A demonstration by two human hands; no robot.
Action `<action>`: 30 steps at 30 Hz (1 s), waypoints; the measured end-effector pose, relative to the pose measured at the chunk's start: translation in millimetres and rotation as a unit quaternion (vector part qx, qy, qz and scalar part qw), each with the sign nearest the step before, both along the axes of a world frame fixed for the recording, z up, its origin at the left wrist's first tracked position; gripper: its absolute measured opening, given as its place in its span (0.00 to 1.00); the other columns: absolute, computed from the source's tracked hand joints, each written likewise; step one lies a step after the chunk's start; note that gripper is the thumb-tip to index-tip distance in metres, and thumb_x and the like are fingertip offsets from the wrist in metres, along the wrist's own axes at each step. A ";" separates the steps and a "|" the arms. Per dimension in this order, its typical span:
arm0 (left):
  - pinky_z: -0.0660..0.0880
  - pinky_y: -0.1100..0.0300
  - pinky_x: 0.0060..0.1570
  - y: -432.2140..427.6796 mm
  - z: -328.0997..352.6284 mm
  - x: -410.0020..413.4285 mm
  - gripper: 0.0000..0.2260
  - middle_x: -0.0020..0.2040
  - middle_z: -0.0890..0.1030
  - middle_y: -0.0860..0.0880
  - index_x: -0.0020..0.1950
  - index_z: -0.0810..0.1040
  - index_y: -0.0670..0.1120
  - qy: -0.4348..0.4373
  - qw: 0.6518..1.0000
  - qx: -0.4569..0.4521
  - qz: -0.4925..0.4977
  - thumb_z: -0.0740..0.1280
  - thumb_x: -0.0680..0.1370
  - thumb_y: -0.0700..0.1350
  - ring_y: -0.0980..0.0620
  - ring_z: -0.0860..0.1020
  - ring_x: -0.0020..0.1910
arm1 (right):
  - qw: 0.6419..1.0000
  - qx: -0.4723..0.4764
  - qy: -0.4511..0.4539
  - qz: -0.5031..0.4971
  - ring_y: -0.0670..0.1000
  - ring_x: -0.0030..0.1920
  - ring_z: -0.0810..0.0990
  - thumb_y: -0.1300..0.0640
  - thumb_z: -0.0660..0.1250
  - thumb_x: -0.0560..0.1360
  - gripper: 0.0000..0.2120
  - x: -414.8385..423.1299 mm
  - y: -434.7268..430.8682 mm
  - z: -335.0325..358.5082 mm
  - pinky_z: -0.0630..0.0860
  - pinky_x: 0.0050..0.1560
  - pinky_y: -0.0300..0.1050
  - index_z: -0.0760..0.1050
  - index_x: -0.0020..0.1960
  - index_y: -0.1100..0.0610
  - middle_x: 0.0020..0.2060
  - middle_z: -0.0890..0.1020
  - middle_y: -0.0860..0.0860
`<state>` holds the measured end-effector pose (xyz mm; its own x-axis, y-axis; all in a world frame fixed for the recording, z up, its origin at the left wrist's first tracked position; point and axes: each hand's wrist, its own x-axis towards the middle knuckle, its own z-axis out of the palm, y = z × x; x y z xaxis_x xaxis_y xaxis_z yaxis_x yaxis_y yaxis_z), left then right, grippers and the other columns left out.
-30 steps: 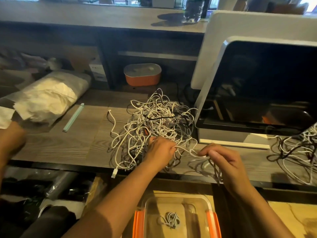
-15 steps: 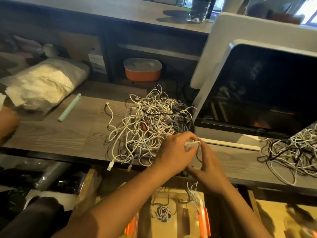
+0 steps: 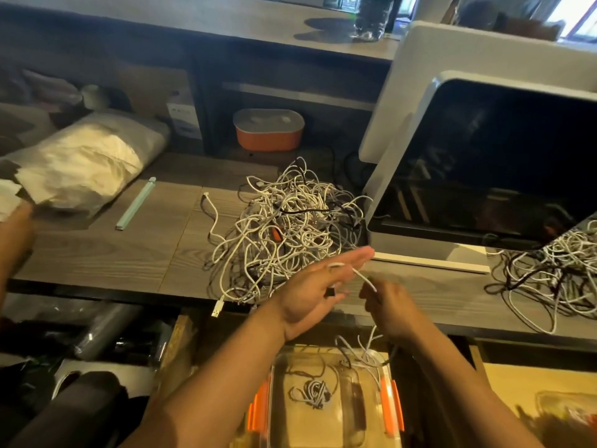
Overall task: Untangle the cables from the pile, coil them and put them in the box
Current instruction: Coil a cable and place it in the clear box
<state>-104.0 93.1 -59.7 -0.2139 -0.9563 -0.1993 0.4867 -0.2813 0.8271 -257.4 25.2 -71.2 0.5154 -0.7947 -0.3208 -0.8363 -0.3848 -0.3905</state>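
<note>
- worktop [image 3: 97,253]: grey wood-grain boards, matt.
- cable pile [image 3: 290,221]: smooth white plastic jackets with a slight sheen; a few black strands, duller.
- plug [image 3: 218,308], near edge of pile: bright metal shell.
- single cable [image 3: 363,278], near side of pile: the same smooth white jacket.
- box [image 3: 274,399]: clear plastic, glossy; clips [image 3: 258,412] of orange plastic, left and right.
- screen [image 3: 500,156], right: black, glossy, reflective; frame [image 3: 416,245] white, smooth, looks like plastic.
- bag [image 3: 87,163], far left: thin translucent plastic film, crinkled, over crumpled white contents.
- tub [image 3: 268,137], far: smooth orange body, matt grey lid.
</note>
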 end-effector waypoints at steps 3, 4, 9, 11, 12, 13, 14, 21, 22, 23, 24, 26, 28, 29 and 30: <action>0.68 0.53 0.63 -2.7 7.0 -12.7 0.11 0.57 0.81 0.47 0.51 0.77 0.46 0.050 0.996 0.003 0.073 0.56 0.80 0.47 0.52 0.75 0.63 | 0.990 0.030 0.079 0.115 0.55 0.55 0.78 0.57 0.59 0.80 0.12 13.7 12.9 -3.5 0.75 0.56 0.52 0.73 0.60 0.58 0.57 0.78 0.56; 0.71 0.52 0.61 -4.6 8.6 -15.7 0.13 0.50 0.83 0.46 0.45 0.75 0.45 0.051 0.994 0.017 0.100 0.54 0.81 0.48 0.50 0.79 0.56 | 0.986 0.038 0.087 0.134 0.56 0.57 0.77 0.57 0.58 0.80 0.13 18.0 17.5 -3.9 0.75 0.57 0.51 0.73 0.62 0.58 0.58 0.78 0.56; 0.73 0.55 0.37 -15.6 11.1 -12.3 0.24 0.34 0.73 0.43 0.41 0.71 0.40 -0.140 0.968 -0.006 0.210 0.55 0.76 0.62 0.46 0.72 0.32 | 0.987 0.052 0.052 0.141 0.54 0.49 0.77 0.55 0.60 0.79 0.08 31.7 33.9 -1.6 0.69 0.42 0.43 0.76 0.52 0.56 0.51 0.80 0.56; 0.70 0.52 0.43 -19.1 5.0 -7.2 0.25 0.39 0.73 0.43 0.46 0.69 0.42 -0.305 0.931 -0.062 0.192 0.55 0.76 0.65 0.48 0.73 0.37 | 0.989 0.050 0.038 0.131 0.55 0.51 0.78 0.55 0.59 0.79 0.10 34.1 37.1 5.6 0.71 0.46 0.45 0.76 0.54 0.57 0.53 0.80 0.56; 0.67 0.55 0.41 -20.8 -1.8 -5.2 0.20 0.38 0.71 0.48 0.45 0.66 0.45 -0.400 0.895 -0.095 0.174 0.52 0.77 0.63 0.52 0.70 0.36 | 0.991 0.041 0.033 0.121 0.55 0.52 0.78 0.56 0.58 0.79 0.11 34.7 38.3 9.5 0.72 0.48 0.46 0.76 0.56 0.57 0.54 0.80 0.56; 0.64 0.56 0.40 -22.2 -7.9 -3.5 0.14 0.39 0.70 0.51 0.46 0.64 0.48 -0.494 0.848 -0.108 0.158 0.51 0.79 0.58 0.54 0.69 0.37 | 0.993 0.027 0.031 0.111 0.56 0.53 0.78 0.57 0.58 0.78 0.11 35.3 39.2 13.1 0.72 0.49 0.47 0.76 0.57 0.57 0.54 0.80 0.56; 0.64 0.56 0.41 -23.6 -12.2 -2.3 0.10 0.43 0.70 0.51 0.49 0.64 0.49 -0.575 0.799 -0.106 0.141 0.50 0.81 0.54 0.54 0.69 0.40 | 0.994 0.011 0.033 0.103 0.57 0.53 0.78 0.58 0.58 0.78 0.11 35.9 39.7 16.3 0.73 0.50 0.48 0.75 0.57 0.57 0.54 0.80 0.56; 0.64 0.55 0.43 -26.8 -22.7 7.7 0.12 0.51 0.68 0.48 0.54 0.69 0.49 -0.697 0.714 -0.046 0.034 0.48 0.83 0.50 0.48 0.71 0.47 | 0.997 -0.010 0.072 0.040 0.51 0.51 0.78 0.55 0.59 0.78 0.07 30.5 39.3 32.2 0.77 0.53 0.49 0.76 0.52 0.50 0.50 0.79 0.51; 0.64 0.56 0.43 -26.9 -22.3 9.8 0.13 0.51 0.67 0.48 0.53 0.69 0.49 -0.693 0.719 -0.043 0.022 0.48 0.83 0.52 0.49 0.71 0.48 | 0.998 -0.007 0.063 0.021 0.51 0.51 0.78 0.57 0.59 0.77 0.08 28.0 35.7 33.9 0.77 0.53 0.49 0.76 0.51 0.50 0.50 0.79 0.50; 0.64 0.56 0.44 -26.0 -21.8 11.8 0.15 0.51 0.67 0.49 0.53 0.70 0.49 -0.684 0.728 -0.036 0.010 0.48 0.82 0.54 0.49 0.71 0.48 | 0.999 -0.004 0.043 -0.001 0.50 0.52 0.78 0.59 0.59 0.77 0.09 25.5 31.3 36.2 0.77 0.54 0.49 0.76 0.50 0.50 0.51 0.79 0.50; 0.65 0.56 0.45 -24.6 -21.2 12.0 0.17 0.51 0.67 0.49 0.51 0.71 0.49 -0.676 0.736 -0.031 -0.002 0.48 0.82 0.57 0.51 0.71 0.48 | 1.000 0.002 0.015 -0.024 0.50 0.51 0.78 0.62 0.58 0.77 0.10 22.4 26.8 38.6 0.77 0.53 0.48 0.76 0.49 0.50 0.50 0.79 0.49; 0.67 0.56 0.43 -20.6 -19.3 8.6 0.20 0.49 0.67 0.51 0.48 0.71 0.49 -0.681 0.731 -0.046 -0.024 0.49 0.79 0.63 0.52 0.71 0.46 | 0.997 0.013 -0.046 -0.067 0.48 0.48 0.77 0.65 0.58 0.77 0.13 17.1 19.1 43.5 0.77 0.49 0.45 0.75 0.44 0.49 0.47 0.79 0.49; 0.66 0.57 0.38 -18.2 -16.3 1.7 0.20 0.48 0.66 0.52 0.45 0.69 0.50 -0.690 0.719 -0.081 -0.036 0.52 0.77 0.65 0.53 0.70 0.43 | 0.989 0.025 -0.102 -0.106 0.48 0.44 0.76 0.67 0.58 0.76 0.14 12.3 13.2 47.2 0.74 0.43 0.42 0.75 0.40 0.51 0.43 0.79 0.51; 0.64 0.58 0.36 -17.8 -14.2 -1.1 0.18 0.47 0.66 0.52 0.44 0.68 0.51 -0.689 0.717 -0.096 -0.041 0.54 0.77 0.65 0.54 0.69 0.42 | 0.984 0.031 -0.125 -0.126 0.48 0.41 0.75 0.68 0.58 0.76 0.14 9.3 10.4 48.9 0.71 0.38 0.42 0.75 0.38 0.53 0.40 0.79 0.52; 0.62 0.59 0.34 -18.4 -12.9 -3.0 0.16 0.46 0.66 0.53 0.45 0.68 0.52 -0.690 0.714 -0.110 -0.047 0.57 0.76 0.64 0.55 0.68 0.41 | 0.979 0.031 -0.140 -0.143 0.48 0.38 0.74 0.68 0.57 0.76 0.15 5.3 7.0 50.9 0.69 0.35 0.41 0.75 0.37 0.54 0.38 0.78 0.52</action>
<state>-107.0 74.7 -72.5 -0.0237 -0.9913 -0.1294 -0.8468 -0.0489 0.5296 -252.1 32.3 -20.3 0.3487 -0.9029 -0.2515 -0.7636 -0.1180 -0.6349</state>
